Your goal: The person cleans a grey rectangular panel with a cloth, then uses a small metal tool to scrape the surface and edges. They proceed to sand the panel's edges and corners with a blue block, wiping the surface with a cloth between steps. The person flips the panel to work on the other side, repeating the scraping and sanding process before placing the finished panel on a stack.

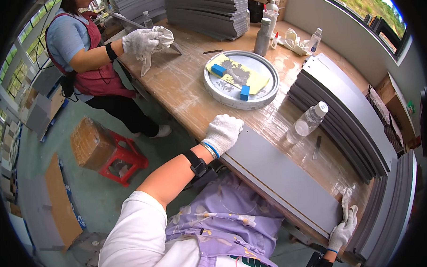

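Observation:
A long grey panel [283,171] with a narrow groove along its near edge lies across the table's front edge before me. My left hand [224,134], in a white knit glove, is closed at the panel's left end, gripping its corner; the fingertips are partly hidden. Down at the other end, my gloved right hand [343,230] has a crumpled white cloth [347,202] in its fingers and rests against the panel's end. Beyond the panel, a clear bottle with a white cap [307,123] lies tilted beside a thin dark strip [317,147].
A round tray [209,89] holds a yellow sheet with grey paste and blue blocks. Stacked grey panels [340,115] line the right side; another stack [204,13] stands at the back. A co-worker's gloved hand [142,42] holds a cloth. A red stool [125,158] bears a taped box.

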Demonstrator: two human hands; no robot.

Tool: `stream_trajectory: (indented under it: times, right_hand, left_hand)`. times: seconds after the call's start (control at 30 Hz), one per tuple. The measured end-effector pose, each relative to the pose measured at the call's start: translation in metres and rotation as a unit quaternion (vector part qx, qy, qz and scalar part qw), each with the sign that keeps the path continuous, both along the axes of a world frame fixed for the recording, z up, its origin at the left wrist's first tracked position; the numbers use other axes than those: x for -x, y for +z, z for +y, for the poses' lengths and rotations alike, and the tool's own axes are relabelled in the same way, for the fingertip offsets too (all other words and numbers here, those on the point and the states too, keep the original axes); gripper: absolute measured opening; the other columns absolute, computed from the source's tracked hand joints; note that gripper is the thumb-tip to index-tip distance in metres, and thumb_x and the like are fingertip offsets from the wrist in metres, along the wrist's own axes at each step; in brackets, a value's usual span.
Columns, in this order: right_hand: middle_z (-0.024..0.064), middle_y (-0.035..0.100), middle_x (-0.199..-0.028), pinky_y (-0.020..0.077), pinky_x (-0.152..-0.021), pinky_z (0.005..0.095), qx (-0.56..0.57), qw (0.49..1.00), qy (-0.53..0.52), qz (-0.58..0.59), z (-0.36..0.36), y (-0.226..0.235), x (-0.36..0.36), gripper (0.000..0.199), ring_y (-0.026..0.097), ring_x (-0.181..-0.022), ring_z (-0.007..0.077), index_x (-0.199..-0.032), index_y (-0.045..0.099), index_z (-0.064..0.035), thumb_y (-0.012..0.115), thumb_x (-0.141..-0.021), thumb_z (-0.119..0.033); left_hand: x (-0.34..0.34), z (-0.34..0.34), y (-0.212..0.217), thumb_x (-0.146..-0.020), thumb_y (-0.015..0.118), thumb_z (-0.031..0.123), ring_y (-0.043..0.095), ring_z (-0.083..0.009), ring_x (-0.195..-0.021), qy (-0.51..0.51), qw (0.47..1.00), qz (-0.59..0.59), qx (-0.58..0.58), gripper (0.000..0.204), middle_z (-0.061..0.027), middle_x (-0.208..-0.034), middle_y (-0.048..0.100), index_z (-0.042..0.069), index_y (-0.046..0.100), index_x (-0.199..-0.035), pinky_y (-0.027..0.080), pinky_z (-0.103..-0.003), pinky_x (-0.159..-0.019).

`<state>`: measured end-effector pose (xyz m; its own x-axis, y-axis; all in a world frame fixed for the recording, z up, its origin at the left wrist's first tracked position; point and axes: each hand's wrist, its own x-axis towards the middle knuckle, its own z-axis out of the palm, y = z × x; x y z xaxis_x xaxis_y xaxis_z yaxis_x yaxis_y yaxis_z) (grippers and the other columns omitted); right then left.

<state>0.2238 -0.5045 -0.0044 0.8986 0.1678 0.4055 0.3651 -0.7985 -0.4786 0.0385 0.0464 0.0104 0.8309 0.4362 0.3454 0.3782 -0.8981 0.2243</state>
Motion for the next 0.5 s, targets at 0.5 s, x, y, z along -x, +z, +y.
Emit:
stream_trajectory:
  times: [0.5]
  right_hand:
    - [0.0132, 0.045, -0.150, 0.0276, -0.119, 0.0369, 0.017, 0.999, -0.023, 0.025, -0.004, -0.002, -0.002, 0.063, 0.041, -0.139, 0.0269, -0.138, 0.057, -0.0034, 0.042, -0.080, 0.015]
  left_hand:
    - [0.022, 0.005, 0.011, -0.090, 0.061, 0.024, 0.064, -0.0303, -0.084, -0.058, 0.998, 0.037, -0.012, 0.013, -0.0057, -0.085, 0.069, 0.020, 0.069, -0.099, 0.052, -0.044, -0.076]
